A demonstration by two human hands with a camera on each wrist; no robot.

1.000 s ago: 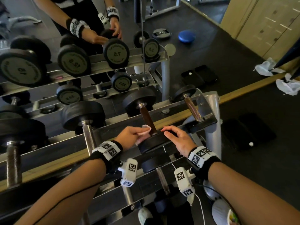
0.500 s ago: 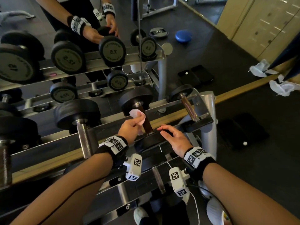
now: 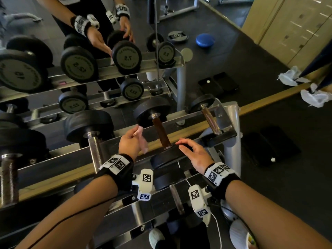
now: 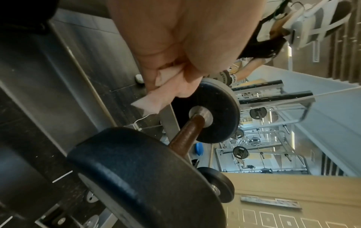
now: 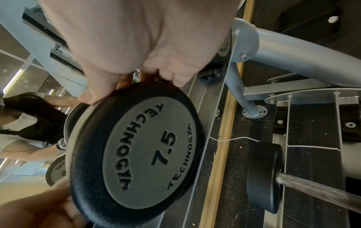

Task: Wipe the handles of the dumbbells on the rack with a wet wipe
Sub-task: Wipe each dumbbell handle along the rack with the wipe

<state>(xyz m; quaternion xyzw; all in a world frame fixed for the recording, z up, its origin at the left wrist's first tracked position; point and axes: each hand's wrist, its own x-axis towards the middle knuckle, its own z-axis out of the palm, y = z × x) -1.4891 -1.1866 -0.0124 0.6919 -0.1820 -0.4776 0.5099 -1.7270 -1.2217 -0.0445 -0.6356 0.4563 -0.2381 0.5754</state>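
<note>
A 7.5 dumbbell with a brown handle (image 3: 161, 133) lies across the steel rack (image 3: 59, 159). My left hand (image 3: 136, 135) pinches a pale pink wet wipe (image 3: 142, 141) just left of that handle, clear of it. The left wrist view shows the wipe (image 4: 154, 94) bunched in my fingers above the handle (image 4: 187, 131). My right hand (image 3: 183, 144) grips the rim of the near head (image 3: 165, 156). In the right wrist view my thumb and fingers (image 5: 91, 95) curl over the head marked 7.5 (image 5: 140, 154).
A larger chrome-handled dumbbell (image 3: 94, 146) sits to the left and a small brown-handled one (image 3: 210, 121) to the right. Another dumbbell (image 3: 176, 196) lies on the lower tier. A mirror behind the rack repeats the scene. White rags (image 3: 314, 97) lie at the right.
My left hand slid the wipe up the brown handle from its near end, then came off it to the left. My right hand stayed on the near head.
</note>
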